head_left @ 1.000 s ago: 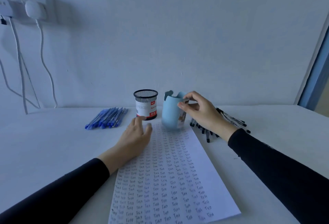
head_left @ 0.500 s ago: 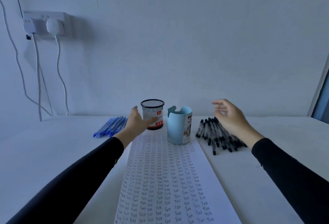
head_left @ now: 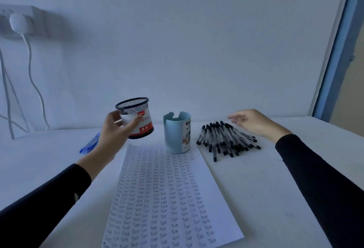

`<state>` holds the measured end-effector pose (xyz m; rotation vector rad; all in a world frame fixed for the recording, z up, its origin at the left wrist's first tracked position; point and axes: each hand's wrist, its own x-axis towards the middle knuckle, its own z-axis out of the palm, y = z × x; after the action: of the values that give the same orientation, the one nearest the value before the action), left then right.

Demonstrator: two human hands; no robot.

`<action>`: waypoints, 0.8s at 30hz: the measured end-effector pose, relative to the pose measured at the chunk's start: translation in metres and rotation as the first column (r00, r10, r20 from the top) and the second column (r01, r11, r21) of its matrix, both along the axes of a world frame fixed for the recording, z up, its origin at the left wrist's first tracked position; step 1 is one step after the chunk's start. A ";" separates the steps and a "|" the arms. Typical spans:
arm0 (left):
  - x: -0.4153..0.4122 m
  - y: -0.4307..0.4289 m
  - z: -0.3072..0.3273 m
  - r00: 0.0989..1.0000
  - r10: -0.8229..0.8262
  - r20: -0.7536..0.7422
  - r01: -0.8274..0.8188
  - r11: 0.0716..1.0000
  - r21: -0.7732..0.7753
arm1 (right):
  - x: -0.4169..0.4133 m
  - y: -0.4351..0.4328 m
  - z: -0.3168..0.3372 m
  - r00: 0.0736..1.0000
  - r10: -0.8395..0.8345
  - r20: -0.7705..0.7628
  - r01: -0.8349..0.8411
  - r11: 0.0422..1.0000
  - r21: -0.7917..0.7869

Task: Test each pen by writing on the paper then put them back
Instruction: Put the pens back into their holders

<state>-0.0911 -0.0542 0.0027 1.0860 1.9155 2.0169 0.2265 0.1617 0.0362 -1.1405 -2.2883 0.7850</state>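
My left hand (head_left: 114,135) grips the black mesh pen cup (head_left: 137,118) with the red and white label, lifted off the table and tilted. A light blue pen holder (head_left: 177,132) stands upright at the top of the paper (head_left: 165,194), which is covered in rows of the word "Test". A pile of black pens (head_left: 224,139) lies to the right of the blue holder. My right hand (head_left: 254,122) hovers just above the pile's far side, fingers relaxed, holding nothing. A bunch of blue pens (head_left: 89,144) lies on the left, partly hidden behind my left hand.
The white table (head_left: 275,198) meets a white wall at the back. A socket with a white plug (head_left: 19,24) and hanging cables sits on the wall at the upper left. A blue door frame (head_left: 338,50) rises on the right.
My left hand has closed round the mesh cup and lifted it off the table, tilting it. My right hand let go of the blue holder earlier and now hovers over the black pens.
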 end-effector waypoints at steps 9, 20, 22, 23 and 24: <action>0.066 -0.045 -0.019 0.926 -0.362 -0.110 0.357 0.932 -0.066 | -0.024 -0.037 0.000 0.950 -0.154 0.272 0.151 0.988 0.030; 0.071 -0.042 -0.030 0.862 -0.488 -0.137 0.460 0.867 -0.193 | -0.019 -0.017 -0.005 0.935 -0.159 0.317 0.201 0.974 -0.104; 0.071 -0.041 -0.031 0.863 -0.488 -0.130 0.459 0.866 -0.200 | -0.016 -0.007 -0.005 0.950 -0.153 0.271 0.199 0.968 -0.154; 0.071 -0.041 -0.031 0.863 -0.490 -0.125 0.461 0.864 -0.203 | -0.014 -0.004 -0.005 0.952 -0.156 0.263 0.203 0.966 -0.161; 0.071 -0.041 -0.031 0.862 -0.493 -0.120 0.464 0.862 -0.204 | -0.013 -0.001 -0.005 0.955 -0.155 0.254 0.202 0.964 -0.171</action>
<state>-0.0204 -0.0950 -0.0280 1.5433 1.6260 1.5043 0.2137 0.1606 0.0313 -1.5861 -2.2921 0.8556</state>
